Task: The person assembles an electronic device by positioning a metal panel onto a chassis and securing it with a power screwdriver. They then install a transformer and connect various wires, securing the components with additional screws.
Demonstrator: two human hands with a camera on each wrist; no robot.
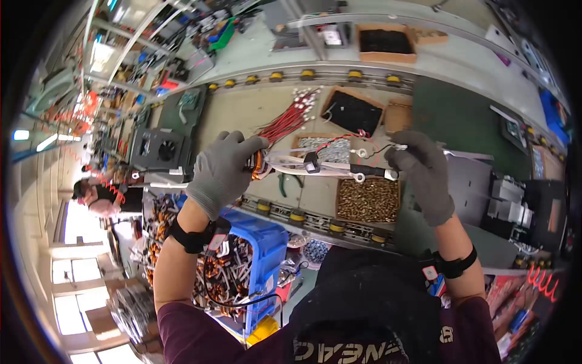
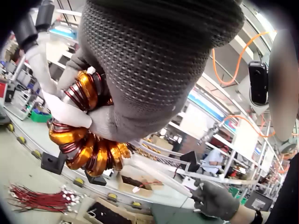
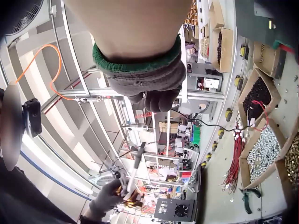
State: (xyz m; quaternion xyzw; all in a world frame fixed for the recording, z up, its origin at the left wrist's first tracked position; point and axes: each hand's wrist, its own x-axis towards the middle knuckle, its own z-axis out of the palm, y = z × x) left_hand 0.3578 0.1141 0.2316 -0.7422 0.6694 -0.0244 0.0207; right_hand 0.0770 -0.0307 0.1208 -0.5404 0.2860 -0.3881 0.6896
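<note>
My gloved left hand (image 1: 221, 170) grips a ring-shaped coil (image 1: 259, 164) wound with copper and orange; in the left wrist view the fingers wrap the coil (image 2: 84, 144). White sleeved leads (image 1: 327, 168) run rightward from it, with a black clip-like piece (image 1: 311, 162) on them and ring terminals at their ends. My gloved right hand (image 1: 424, 176) has its fingers curled and pinches a thin black wire (image 1: 381, 151) near the lead ends. In the right wrist view the black wire (image 3: 210, 124) trails from the right hand (image 3: 152, 86), and the lead ends are apart from that hand.
Beneath the hands are boxes of brass parts (image 1: 368, 200), silver parts (image 3: 263, 154) and black parts (image 1: 353, 112). Red wires (image 1: 285, 124) and green-handled pliers (image 1: 282, 185) lie on the bench. A blue bin (image 1: 267, 242) of coils stands near the body; a roller rail (image 1: 297, 216) crosses in front.
</note>
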